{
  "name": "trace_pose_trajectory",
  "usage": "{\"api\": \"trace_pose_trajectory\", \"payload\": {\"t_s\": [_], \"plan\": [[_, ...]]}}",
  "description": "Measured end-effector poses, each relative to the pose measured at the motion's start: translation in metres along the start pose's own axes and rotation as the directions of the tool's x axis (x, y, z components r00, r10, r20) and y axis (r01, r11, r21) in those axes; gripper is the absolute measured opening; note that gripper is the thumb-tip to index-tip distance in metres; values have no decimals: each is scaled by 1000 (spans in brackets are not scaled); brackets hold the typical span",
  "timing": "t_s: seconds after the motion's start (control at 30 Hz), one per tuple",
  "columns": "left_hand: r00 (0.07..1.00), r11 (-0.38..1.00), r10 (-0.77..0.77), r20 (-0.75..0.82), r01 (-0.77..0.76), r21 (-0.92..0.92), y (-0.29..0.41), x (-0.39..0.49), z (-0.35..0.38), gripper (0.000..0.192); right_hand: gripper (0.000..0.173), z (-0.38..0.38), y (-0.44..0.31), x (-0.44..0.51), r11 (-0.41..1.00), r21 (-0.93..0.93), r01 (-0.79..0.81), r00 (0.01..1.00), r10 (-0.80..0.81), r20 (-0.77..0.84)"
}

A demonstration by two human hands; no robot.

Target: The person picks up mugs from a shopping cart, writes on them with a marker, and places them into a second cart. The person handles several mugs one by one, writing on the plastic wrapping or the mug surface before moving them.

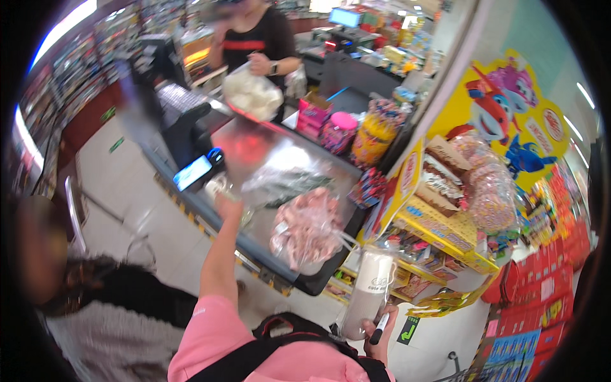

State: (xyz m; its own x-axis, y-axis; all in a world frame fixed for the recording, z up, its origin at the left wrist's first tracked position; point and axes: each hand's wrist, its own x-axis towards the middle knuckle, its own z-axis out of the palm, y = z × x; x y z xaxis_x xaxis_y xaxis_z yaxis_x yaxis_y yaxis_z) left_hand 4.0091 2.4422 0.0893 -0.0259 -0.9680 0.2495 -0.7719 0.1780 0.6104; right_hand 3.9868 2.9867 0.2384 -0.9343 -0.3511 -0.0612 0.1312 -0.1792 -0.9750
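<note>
My left hand (228, 206) reaches over the near left edge of the metal checkout counter (243, 138), at a small pale item (219, 185) beside a lit payment screen (192, 173). The blur hides whether the fingers grip it. My right hand (379, 329) holds a white-and-grey bottle (368, 286) in clear plastic wrap, along with a black-and-white marker pen (380, 329). On the counter lies a clear plastic bag of pink raw meat (308, 224), with a clear bag of green vegetables (300, 188) behind it.
Across the counter a person in black holds a bag of white items (253, 93). Candy jars (340, 131) line the counter's far edge. A yellow sweets display (429, 219) stands at right, red boxes (539, 281) beyond. Another person (110, 296) stands close at left.
</note>
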Motion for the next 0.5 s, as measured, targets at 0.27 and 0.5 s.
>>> {"api": "trace_pose_trajectory", "payload": {"t_s": [0.27, 0.5], "plan": [[842, 525, -151, 518, 512, -679, -11, -9, -23, 87, 66, 9, 8, 15, 985, -164, 53, 998, -50, 27], [481, -67, 530, 698, 845, -531, 20, -107, -127, 68, 66, 18, -13, 33, 989, -90, 114, 983, -99, 157]]}}
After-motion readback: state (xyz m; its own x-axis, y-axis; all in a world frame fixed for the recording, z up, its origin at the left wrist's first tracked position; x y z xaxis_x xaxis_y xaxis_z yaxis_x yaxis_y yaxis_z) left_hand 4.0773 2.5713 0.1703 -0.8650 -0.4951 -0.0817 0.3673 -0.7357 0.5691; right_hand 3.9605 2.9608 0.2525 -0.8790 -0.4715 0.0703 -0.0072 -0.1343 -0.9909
